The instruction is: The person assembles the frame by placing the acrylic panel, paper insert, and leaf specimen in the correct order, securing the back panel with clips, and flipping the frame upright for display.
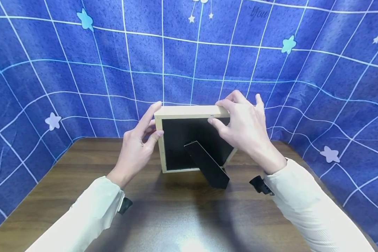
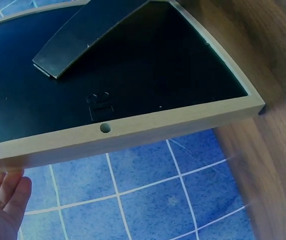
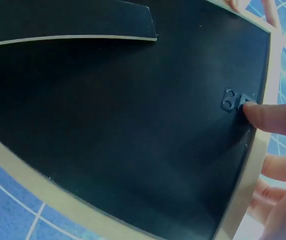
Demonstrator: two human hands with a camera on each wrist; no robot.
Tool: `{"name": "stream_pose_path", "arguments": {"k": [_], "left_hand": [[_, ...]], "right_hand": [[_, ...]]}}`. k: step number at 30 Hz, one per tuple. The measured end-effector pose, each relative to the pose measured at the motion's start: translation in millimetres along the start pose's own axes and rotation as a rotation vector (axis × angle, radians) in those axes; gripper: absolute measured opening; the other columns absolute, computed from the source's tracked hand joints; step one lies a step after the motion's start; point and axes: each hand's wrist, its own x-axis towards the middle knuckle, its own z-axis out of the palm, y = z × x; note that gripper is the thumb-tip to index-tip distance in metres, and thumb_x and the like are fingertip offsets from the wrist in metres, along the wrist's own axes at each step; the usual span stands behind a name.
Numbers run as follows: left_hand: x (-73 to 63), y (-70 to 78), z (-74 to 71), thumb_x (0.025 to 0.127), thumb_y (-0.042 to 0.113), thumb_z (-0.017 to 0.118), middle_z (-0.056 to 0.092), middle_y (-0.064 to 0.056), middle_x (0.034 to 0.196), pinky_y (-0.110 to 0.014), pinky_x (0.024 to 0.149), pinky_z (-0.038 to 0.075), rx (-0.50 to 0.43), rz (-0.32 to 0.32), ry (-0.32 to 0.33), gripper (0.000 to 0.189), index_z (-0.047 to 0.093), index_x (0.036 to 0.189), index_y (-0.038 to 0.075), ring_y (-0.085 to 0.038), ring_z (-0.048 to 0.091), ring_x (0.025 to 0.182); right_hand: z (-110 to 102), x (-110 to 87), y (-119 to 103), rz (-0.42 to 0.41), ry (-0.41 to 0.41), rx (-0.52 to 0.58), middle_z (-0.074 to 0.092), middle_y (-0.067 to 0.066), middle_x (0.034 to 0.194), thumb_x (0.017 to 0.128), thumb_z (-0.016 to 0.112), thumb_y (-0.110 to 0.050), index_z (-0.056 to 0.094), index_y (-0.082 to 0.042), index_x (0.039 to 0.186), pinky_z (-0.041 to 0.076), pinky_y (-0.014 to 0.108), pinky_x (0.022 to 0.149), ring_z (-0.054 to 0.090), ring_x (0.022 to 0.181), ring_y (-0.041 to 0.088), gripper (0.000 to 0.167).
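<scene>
A picture frame (image 1: 179, 150) of pale wood stands on the table with its black back toward me. Its black easel leg (image 1: 208, 166) is swung out behind it, the foot low over the tabletop. My left hand (image 1: 134, 145) grips the frame's left side, thumb on the near edge. At the top right corner, my right hand (image 1: 246, 122) pinches the frame between thumb and fingers. In the right wrist view, the thumb (image 3: 270, 117) presses beside a small metal hanger (image 3: 229, 100). A round hole (image 2: 105, 128) shows in the wood in the left wrist view. The frame's front is hidden.
The brown wooden table (image 1: 82, 164) extends around the frame. A blue cloth (image 1: 107, 80) with white grid lines and stars hangs behind and at both sides. Dark straps (image 1: 260, 184) sit at the wrists.
</scene>
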Motion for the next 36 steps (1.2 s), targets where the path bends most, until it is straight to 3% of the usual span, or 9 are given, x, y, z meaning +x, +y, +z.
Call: {"name": "stream_pose_path", "arguments": {"k": [8,11,13,17,19,24,28,32,36], "left_hand": [[1.8,-1.4,-0.7,0.097,0.004,0.068,0.073,-0.009,0.119,-0.028,0.086,0.055,0.012,-0.016,-0.018,0.07,0.043,0.155,0.032,-0.019,0.072,0.102],[3.2,-1.9,-0.1,0.097,0.004,0.068,0.073,-0.009,0.118,-0.029,0.086,0.055,0.007,-0.019,-0.018,0.071,0.042,0.155,0.036,-0.019,0.072,0.102],[4.2,-2.2,0.3,0.097,0.004,0.068,0.073,-0.009,0.118,-0.029,0.086,0.055,0.003,-0.022,-0.019,0.072,0.042,0.155,0.037,-0.019,0.072,0.101],[5.2,-3.2,0.4,0.097,0.003,0.067,0.073,-0.01,0.118,-0.032,0.089,0.056,-0.011,-0.026,-0.019,0.072,0.042,0.155,0.036,-0.02,0.072,0.101],[5.6,-3.8,0.3,0.097,0.003,0.067,0.073,-0.01,0.119,-0.035,0.091,0.056,-0.014,-0.024,-0.017,0.072,0.042,0.155,0.035,-0.021,0.072,0.102],[5.9,-4.7,-0.6,0.098,0.004,0.067,0.072,-0.013,0.122,-0.042,0.093,0.056,-0.011,-0.032,-0.014,0.071,0.041,0.156,0.037,-0.025,0.072,0.104],[5.2,-4.6,-0.9,0.098,0.005,0.067,0.072,-0.012,0.122,-0.029,0.089,0.056,-0.011,-0.044,-0.02,0.072,0.041,0.156,0.039,-0.023,0.072,0.103],[6.0,-4.1,-0.1,0.099,0.005,0.066,0.072,-0.01,0.121,-0.028,0.088,0.055,-0.018,-0.05,-0.027,0.072,0.04,0.156,0.04,-0.021,0.072,0.102],[7.9,-4.7,0.7,0.1,0.005,0.064,0.072,-0.01,0.12,-0.031,0.085,0.055,-0.007,-0.062,-0.03,0.073,0.038,0.156,0.042,-0.021,0.071,0.103]], "right_hand": [[-4,-2.1,10,-0.1,-0.058,0.027,0.061,0.014,0.122,0.086,0.083,-0.017,0.065,-0.007,0.136,0.008,0.072,0.116,0.062,0.116,0.031,0.054],[-4,-7.0,16,-0.137,0.014,0.084,0.062,0.015,0.125,0.084,0.084,-0.012,0.065,-0.007,0.135,0.013,0.07,0.117,0.061,0.119,0.032,0.055],[-5,-10.3,21,-0.162,0.093,0.122,0.064,0.015,0.123,0.083,0.083,-0.008,0.068,-0.006,0.131,0.026,0.063,0.115,0.061,0.116,0.033,0.05],[-8,-16.4,30,-0.178,0.225,0.131,0.069,0.014,0.113,0.084,0.079,-0.004,0.075,-0.005,0.119,0.046,0.05,0.093,0.062,0.105,0.034,0.036],[-9,-19.2,34,-0.157,0.246,0.118,0.07,0.013,0.111,0.086,0.077,-0.004,0.077,-0.006,0.115,0.047,0.048,0.083,0.062,0.101,0.034,0.029],[-10,-24.5,39,-0.113,0.218,0.112,0.07,0.011,0.115,0.089,0.074,-0.006,0.077,-0.01,0.117,0.045,0.048,0.079,0.061,0.104,0.032,0.029],[-7,-25.9,44,-0.074,0.254,0.115,0.067,0.016,0.119,0.09,0.074,-0.01,0.074,-0.009,0.123,0.045,0.051,0.084,0.059,0.105,0.035,0.033],[-6,-28.0,57,0.084,0.286,0.194,0.065,0.018,0.123,0.094,0.072,-0.019,0.068,-0.007,0.132,0.046,0.053,0.094,0.06,0.113,0.035,0.04],[-2,-34.0,74,0.288,0.173,0.37,0.064,0.018,0.128,0.1,0.065,-0.029,0.057,-0.008,0.144,0.045,0.051,0.105,0.058,0.125,0.031,0.049]]}}
